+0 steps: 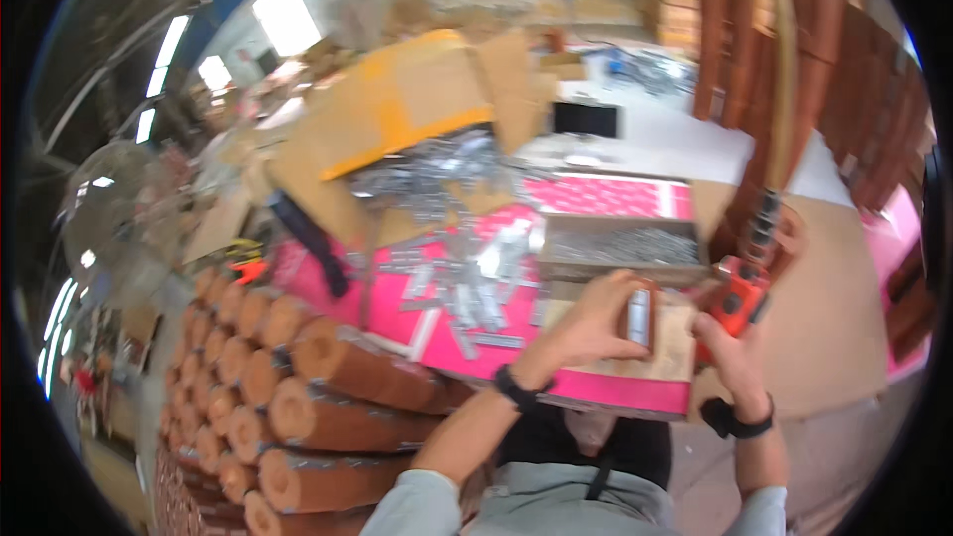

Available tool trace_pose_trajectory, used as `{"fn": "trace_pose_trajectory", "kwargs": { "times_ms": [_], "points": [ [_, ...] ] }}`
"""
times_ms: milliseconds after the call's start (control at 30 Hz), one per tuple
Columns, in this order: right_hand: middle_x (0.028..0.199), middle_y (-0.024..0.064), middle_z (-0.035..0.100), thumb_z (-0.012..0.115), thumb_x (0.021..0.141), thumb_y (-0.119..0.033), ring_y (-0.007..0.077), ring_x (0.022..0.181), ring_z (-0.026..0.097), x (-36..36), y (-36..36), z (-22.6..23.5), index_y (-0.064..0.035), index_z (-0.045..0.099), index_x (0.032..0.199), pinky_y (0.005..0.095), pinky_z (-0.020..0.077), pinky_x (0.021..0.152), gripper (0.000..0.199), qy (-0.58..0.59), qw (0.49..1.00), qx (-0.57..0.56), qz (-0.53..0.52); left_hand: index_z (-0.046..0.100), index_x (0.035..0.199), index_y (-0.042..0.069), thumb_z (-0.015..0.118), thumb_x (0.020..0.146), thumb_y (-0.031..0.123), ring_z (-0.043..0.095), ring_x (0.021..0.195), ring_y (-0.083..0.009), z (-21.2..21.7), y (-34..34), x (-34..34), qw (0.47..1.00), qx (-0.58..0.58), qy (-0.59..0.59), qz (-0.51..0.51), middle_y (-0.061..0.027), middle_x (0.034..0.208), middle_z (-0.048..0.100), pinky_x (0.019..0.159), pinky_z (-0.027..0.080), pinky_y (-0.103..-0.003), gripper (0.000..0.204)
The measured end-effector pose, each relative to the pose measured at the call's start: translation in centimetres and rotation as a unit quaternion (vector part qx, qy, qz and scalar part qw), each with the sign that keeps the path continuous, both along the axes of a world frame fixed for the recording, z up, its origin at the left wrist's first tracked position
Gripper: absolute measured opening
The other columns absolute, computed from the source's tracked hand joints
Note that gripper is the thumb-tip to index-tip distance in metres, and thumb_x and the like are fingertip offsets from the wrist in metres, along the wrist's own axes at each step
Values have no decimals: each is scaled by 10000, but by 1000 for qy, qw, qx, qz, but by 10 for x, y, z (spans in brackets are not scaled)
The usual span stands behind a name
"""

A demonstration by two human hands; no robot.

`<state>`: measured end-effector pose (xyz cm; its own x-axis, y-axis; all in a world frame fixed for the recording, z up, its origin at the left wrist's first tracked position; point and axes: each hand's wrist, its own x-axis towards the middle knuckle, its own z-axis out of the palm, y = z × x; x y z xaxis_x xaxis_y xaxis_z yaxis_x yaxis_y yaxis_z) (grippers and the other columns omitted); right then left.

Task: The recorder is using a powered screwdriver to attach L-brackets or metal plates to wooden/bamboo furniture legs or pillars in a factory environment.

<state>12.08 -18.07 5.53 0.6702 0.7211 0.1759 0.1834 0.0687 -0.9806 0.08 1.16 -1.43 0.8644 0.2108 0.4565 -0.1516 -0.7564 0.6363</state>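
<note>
My left hand [596, 326] is closed around a small brown piece, with a silver metal plate [638, 316] on the side that faces up. Close by on the right, my right hand [733, 355] grips a red and black power tool [740, 296], whose dark ribbed end points up and away. Blur hides the tool's tip. Just beyond my left hand, a shallow tray [623, 246] holds many small metal pieces that look like screws. Loose flat metal plates [472, 298] lie scattered on the pink work surface [581, 387] to the left.
An open cardboard box [407, 89] spills metal plates at the back left. Brown cylinders with holed ends [318, 417] are stacked at lower left. Long brown pieces [774, 69] stand at the right. Flat cardboard [824, 308] covers the table's right side. A black object [586, 119] lies farther back.
</note>
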Motion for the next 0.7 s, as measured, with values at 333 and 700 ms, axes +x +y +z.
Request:
{"fn": "trace_pose_trajectory", "kwargs": {
  "times_ms": [333, 700],
  "points": [
    [1348, 155, 521, 746, 829, -95, 267, 1175, 535, 40, -8, -36, 62, 364, 1406, 388, 437, 1011, 710, -120, 992, 37, -29, 506, 1213, -44, 831, 532, 217, 456, 1142, -369, -25, -28, 14, 991, -108, -59, 61, -200, 1186, 477, 986, 394, -385, 799],
    [1140, 119, 606, 732, 818, -88, 213, 961, 604, -44, 136, -19, 42, 503, 1271, 327, 506, 842, 524, -82, 983, 40, 161, 664, 890, -34, 676, 692, 37, 645, 934, -375, -64, 105, 99, 937, -19, 168, 305, -246, 972, 664, 830, 513, -440, 211]
  ]
}}
